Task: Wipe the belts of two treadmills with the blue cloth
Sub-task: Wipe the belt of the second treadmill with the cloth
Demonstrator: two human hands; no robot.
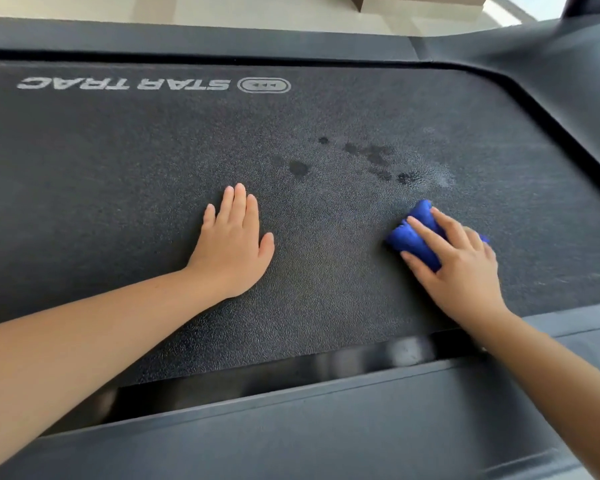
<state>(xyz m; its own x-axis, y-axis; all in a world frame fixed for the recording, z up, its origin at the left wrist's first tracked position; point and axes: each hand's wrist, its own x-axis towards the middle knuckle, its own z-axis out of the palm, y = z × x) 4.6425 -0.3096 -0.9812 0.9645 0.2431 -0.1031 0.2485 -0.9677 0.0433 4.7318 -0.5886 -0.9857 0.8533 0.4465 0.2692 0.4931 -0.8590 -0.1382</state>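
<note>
Blue cloth [414,233]: soft, light wad, probably damp, best held bunched from above; lies just beside the wet spots [373,157] on the belt [118,174], clasped in the right hand [459,261] grip, left hand [234,244] flat nearby.

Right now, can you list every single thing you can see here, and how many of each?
dark grey textured treadmill belt: one, dark grey, fills the middle of the view.
white STAR TRAC logo: one, white, printed on the belt's far left.
dark wet spots: several, blackish, on the belt beyond the hands.
bunched blue cloth: one, blue, on the belt at right.
smooth black side rails: two, black, one on the near side of the belt, one on the far side.
pale floor: one, cream, top edge.
left hand: one, flat on the belt, fingers straight.
right hand: one, gripping the cloth.
</note>
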